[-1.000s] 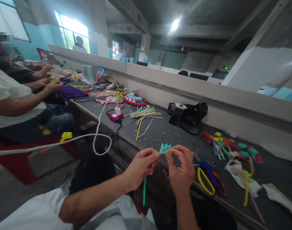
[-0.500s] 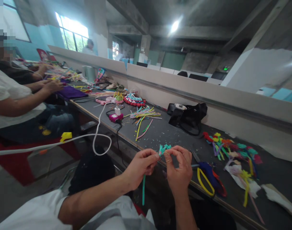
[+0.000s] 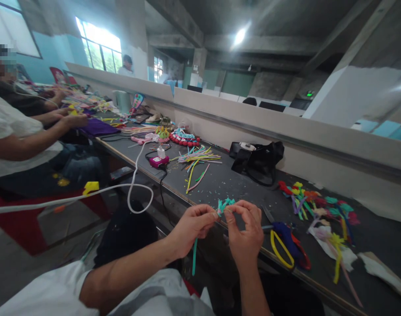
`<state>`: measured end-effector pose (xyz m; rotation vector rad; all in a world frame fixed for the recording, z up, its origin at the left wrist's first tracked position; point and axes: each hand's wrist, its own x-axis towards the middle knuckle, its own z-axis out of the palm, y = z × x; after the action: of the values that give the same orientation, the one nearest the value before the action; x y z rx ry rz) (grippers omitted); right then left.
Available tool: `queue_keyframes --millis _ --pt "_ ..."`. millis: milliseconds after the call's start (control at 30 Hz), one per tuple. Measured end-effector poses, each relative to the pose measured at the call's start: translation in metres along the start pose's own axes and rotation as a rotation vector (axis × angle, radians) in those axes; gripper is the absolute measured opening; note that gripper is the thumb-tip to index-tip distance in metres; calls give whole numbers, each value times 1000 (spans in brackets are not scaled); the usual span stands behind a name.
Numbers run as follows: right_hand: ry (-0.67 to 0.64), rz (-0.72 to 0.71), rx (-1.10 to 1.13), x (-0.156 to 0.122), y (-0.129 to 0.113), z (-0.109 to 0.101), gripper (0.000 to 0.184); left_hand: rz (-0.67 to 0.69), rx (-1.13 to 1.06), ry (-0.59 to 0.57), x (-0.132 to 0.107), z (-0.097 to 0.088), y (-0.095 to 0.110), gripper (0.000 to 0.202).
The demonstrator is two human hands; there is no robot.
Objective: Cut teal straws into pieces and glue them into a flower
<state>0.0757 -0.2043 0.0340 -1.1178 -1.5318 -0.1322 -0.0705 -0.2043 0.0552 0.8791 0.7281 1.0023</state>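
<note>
Between my two hands, just over the table's front edge, is a teal pipe-cleaner flower (image 3: 225, 203) with a bit of pink near its base. My left hand (image 3: 197, 224) pinches it at the base, and a straight teal stem (image 3: 194, 258) hangs below that hand. My right hand (image 3: 245, 226) is closed in a pinch at the flower's right side, thumb against forefinger. The exact spot under the fingertips is hidden. Right of my right hand lie scissors with yellow and blue handles (image 3: 282, 250), their blades partly covered by the hand.
Loose pipe cleaners (image 3: 200, 156) lie in a pile further back on the dark table (image 3: 216, 180). A black bag (image 3: 258, 160) leans by the partition. Finished colourful flowers (image 3: 319, 202) lie at right. A white cable (image 3: 114, 186) loops at left, near a co-worker's arms (image 3: 52, 131).
The hanging teal stem has swung slightly left. My right hand has shifted a little, while my left hand keeps its pinch. The co-worker's hands at left have moved slightly.
</note>
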Motion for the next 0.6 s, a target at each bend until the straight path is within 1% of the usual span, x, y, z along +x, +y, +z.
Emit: queue_keyframes --millis 200,267,333,433,600 --pt "12 5 42 1 -2 -3 10 -48 -63 -20 2 -3 -2 20" --pt "41 10 52 2 -4 -5 12 -75 -92 -32 3 -5 -2 18" --pt "90 23 65 2 -5 -7 9 -90 -118 -63 4 -7 -3 15" --pt "154 74 103 2 -3 -8 8 -103 -156 -124 6 -11 -5 14" --pt "186 191 186 0 2 -8 21 -124 -229 -190 8 -17 -6 17"
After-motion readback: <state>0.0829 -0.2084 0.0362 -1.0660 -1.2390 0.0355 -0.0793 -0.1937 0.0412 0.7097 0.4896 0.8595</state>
